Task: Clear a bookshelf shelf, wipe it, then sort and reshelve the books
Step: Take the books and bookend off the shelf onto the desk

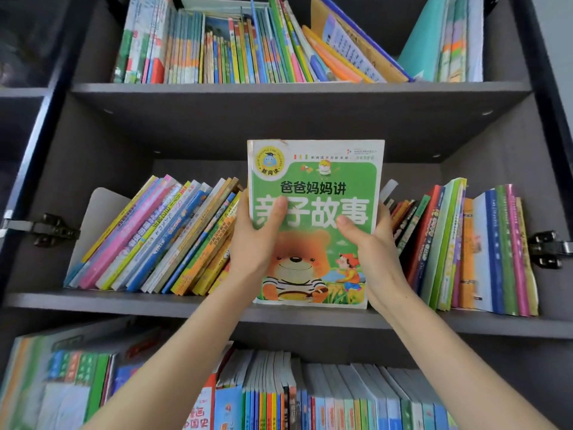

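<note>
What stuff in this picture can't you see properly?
All in the head view:
Fingers of the left hand and right hand: behind the green book; only the thumbs show.
Whatever stands right behind that book: hidden by its cover.
Top-shelf books: tops cut off by the upper edge.
Bottom-shelf books: blurred, bottoms cut off by the lower edge.
Most spine titles: too small to read.

Your left forearm (pixel 173 352) and right forearm (pixel 449 352) bare, reaching up and forward, converging toward grip. Your left hand (pixel 257 243) grips left edge of picture book (pixel 313 184): thumb flat across front cover, fingers tucked behind. Your right hand (pixel 375 256) mirrors on right edge: thumb on cover, fingers curled round back. Palms face each other; left thumb sits slightly higher than right.
</note>
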The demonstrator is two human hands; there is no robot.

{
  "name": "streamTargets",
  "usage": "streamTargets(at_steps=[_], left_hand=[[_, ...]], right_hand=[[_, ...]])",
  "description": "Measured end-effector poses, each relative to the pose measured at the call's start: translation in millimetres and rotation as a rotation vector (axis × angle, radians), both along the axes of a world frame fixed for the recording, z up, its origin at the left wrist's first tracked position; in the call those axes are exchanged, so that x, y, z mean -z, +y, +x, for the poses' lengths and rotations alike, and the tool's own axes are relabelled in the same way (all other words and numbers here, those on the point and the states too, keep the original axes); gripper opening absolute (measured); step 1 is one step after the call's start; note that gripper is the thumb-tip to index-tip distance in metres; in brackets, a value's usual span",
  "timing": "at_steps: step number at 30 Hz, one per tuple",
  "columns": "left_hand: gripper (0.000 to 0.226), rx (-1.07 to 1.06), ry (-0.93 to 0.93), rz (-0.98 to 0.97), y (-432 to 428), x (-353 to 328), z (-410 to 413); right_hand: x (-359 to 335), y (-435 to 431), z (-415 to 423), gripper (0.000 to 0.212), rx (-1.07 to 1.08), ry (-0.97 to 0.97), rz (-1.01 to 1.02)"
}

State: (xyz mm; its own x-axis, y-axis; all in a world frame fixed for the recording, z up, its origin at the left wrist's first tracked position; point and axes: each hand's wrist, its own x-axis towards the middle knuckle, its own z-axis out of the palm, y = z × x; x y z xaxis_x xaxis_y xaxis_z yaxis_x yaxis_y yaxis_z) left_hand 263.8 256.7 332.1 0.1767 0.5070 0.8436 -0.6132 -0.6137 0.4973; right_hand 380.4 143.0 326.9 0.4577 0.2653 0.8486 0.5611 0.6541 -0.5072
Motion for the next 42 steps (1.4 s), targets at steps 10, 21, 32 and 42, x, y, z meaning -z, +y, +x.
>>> streamTargets(at_steps=[10,21,32,42], left_hand=[[0.036,-0.137,-0.03,-0.033,-41.8,-0.8,-73.0],[0.033,-0.722,-0.004,-0.303,-124.4,108.2,-323.6],[0.035,-1.134,0.081,-0.697,-261.1,233.9,-609.5],[0.038,-1.09,0.117,-1.225,-262.8,380.2,-782.3]], right_hand=[[0.7,-17.9,-63.3,0.058,-0.167,-0.106,0.196],[92.4,-6.4,-285.2,0.059,-0.711,-0.083,-0.032],[239.5,-73.0,-587.1,0.061,-1.167,0.016,-0.395],[395.3,-51.0,-759.9,0.048,-1.219,-0.041,-1.014]])
